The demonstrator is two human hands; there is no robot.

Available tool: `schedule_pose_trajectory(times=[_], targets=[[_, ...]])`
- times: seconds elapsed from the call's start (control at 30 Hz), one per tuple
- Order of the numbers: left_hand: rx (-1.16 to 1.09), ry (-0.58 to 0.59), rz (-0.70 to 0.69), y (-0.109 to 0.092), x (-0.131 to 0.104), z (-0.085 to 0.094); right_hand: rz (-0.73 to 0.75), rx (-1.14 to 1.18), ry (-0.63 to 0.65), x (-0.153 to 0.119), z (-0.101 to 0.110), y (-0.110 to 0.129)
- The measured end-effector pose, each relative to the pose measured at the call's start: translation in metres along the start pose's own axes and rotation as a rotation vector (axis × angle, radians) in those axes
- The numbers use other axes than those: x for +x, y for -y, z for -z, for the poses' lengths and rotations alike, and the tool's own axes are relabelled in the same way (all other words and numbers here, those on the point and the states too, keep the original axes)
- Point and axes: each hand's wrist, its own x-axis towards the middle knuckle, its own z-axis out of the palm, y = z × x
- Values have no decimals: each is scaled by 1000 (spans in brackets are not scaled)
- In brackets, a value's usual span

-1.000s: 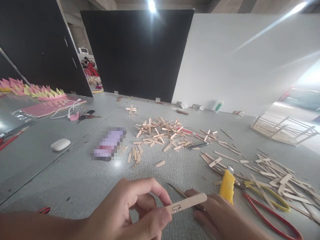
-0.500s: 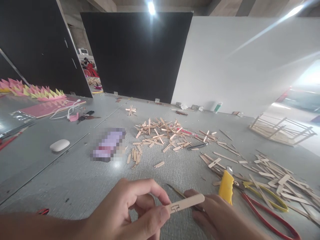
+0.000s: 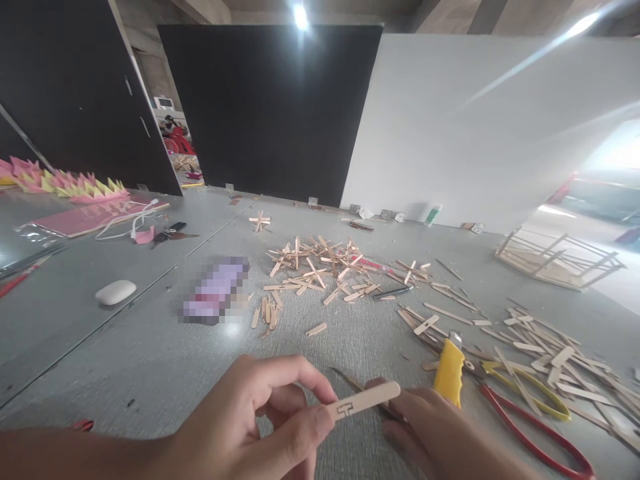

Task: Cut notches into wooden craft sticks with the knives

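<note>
Between thumb and forefinger, my left hand pinches a flat wooden stick with a rounded end. A small T-like outline is drawn on the stick near my thumb. My right hand, just right of the stick, is wrapped round a thin pointed metal tool whose tip points up and left; its rear part is hidden by the hand and stick. The tool's tip is apart from the stick. Beyond my hands lies a heap of small cut stick pieces.
A yellow cutter and scissors with red and yellow handles lie right of my right hand, beside scattered sticks. A blurred purple object and white case lie left. A stick frame stands at the far right.
The whole view has shifted slightly. The held stick's rounded end has moved a little left and up; both grips look the same.
</note>
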Motion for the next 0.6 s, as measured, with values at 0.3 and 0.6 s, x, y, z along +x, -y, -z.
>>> schedule_pose_trajectory(times=[0.3,0.6], targets=[[266,78,-80,23,23,5,18,-380,-191,11,26,1],[534,183,39,47,44,-7,-490,-543,-5,12,63,-37]])
